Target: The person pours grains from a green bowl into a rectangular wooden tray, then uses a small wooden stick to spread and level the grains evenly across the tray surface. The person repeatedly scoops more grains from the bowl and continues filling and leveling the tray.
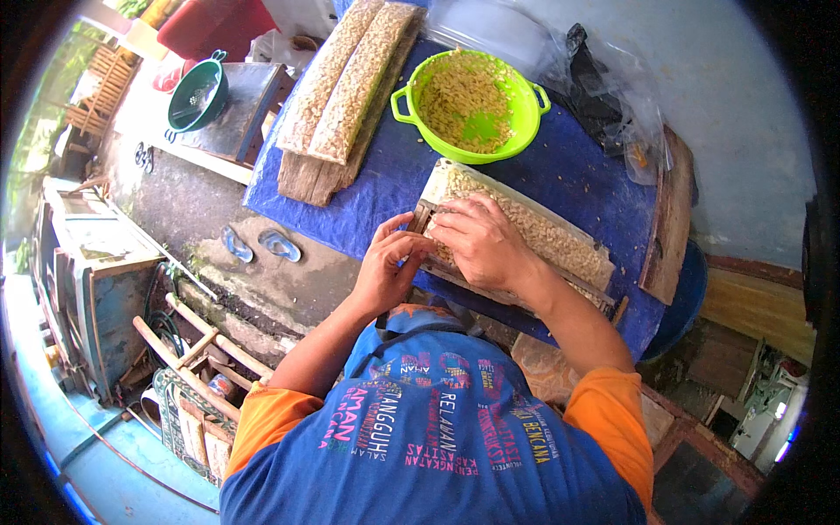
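My right hand (482,243) rests with bent fingers on pale split beans at the near left part of a long wooden frame (525,302). My left hand (394,262) is at the frame's left end, fingertips by its corner; whether it grips anything is unclear. Just behind lies a long plastic-wrapped slab of beans (545,226). A lime green plastic colander (481,157) with loose beans stands beyond it. Two more long wrapped slabs (357,98) lie side by side on a weathered wooden board (308,180) at the back left.
A blue sheet (590,177) covers the table. Clear plastic and a black bag (587,98) lie at the back right, near a wooden plank (669,223). A dark green colander (197,95) sits on a side table at the left. Blue sandals (279,245) are on the floor.
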`<state>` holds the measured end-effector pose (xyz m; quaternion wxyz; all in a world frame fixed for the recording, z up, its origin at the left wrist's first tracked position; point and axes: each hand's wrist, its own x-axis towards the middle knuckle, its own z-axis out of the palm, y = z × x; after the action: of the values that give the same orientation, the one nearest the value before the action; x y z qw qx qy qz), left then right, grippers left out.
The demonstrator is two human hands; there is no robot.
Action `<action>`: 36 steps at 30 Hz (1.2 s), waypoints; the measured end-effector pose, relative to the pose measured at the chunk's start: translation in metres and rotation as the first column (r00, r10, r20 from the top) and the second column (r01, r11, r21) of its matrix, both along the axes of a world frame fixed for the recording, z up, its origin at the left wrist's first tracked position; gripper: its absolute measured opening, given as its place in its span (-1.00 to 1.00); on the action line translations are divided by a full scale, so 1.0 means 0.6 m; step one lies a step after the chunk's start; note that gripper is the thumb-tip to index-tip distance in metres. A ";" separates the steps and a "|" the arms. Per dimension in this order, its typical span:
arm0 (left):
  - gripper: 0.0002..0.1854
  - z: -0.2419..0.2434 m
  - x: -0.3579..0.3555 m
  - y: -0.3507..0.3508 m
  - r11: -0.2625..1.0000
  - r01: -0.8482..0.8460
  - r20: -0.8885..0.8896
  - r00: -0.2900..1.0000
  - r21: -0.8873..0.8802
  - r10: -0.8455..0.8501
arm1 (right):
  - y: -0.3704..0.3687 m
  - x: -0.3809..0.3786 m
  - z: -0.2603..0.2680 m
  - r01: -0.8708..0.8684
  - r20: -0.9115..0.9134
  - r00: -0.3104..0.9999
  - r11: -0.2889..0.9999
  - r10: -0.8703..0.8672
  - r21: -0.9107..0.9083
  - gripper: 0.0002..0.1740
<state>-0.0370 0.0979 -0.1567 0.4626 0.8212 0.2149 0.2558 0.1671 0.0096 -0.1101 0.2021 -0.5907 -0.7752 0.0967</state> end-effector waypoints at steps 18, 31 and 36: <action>-0.71 0.011 0.024 0.011 0.980 -0.100 -0.118 0.986 0.173 0.121 | -0.005 -0.019 -0.022 0.223 -0.115 0.969 0.974 -0.218 0.036 -0.80; -0.50 -0.002 -0.013 -0.028 0.874 -0.096 -0.164 0.967 0.476 0.195 | -0.007 -0.036 -0.037 0.296 -0.083 0.953 0.954 -0.293 0.038 -0.82; -0.22 -0.008 -0.033 -0.059 0.883 0.148 -0.413 0.909 0.445 0.056 | -0.014 -0.038 -0.033 0.371 -0.107 0.925 0.927 -0.364 0.054 -0.68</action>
<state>-0.0569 0.0626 -0.1615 0.2011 0.9483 0.2201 0.1086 0.1442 0.0011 -0.1299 0.2749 -0.7122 -0.6434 0.0564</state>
